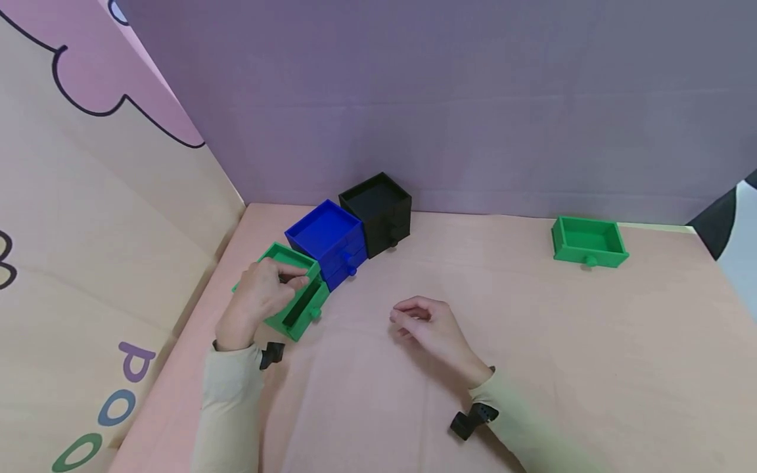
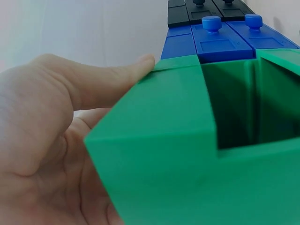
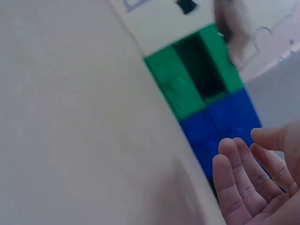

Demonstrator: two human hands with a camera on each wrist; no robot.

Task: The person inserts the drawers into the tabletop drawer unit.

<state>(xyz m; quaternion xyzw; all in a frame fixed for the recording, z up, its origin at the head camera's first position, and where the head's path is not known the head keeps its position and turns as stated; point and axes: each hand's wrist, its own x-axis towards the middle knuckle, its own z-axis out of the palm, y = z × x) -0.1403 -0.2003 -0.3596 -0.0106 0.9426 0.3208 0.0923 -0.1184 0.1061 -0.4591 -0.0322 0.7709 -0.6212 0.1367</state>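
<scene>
A small green drawer box (image 1: 285,307) stands at the left, with an uncovered tray on top and an empty slot in its front. Below the slot is a green drawer front (image 1: 304,322) with a round knob. My left hand (image 1: 260,292) grips the box's upper part, the thumb (image 2: 112,84) lying along its top edge in the left wrist view. Around the far side the other fingers are partly hidden. My right hand (image 1: 432,328) hovers over the table's middle, fingers loosely curled and holding nothing. Far to the right sits a loose green drawer (image 1: 572,255), its knob facing me.
A blue drawer box (image 1: 325,230) adjoins the green one, and a black drawer box (image 1: 387,223) stands behind it, in a slanting row. A grey-purple wall panel (image 1: 473,131) rises behind, a printed cream panel (image 1: 106,230) on the left. Pink cloth (image 1: 367,407) covers the table.
</scene>
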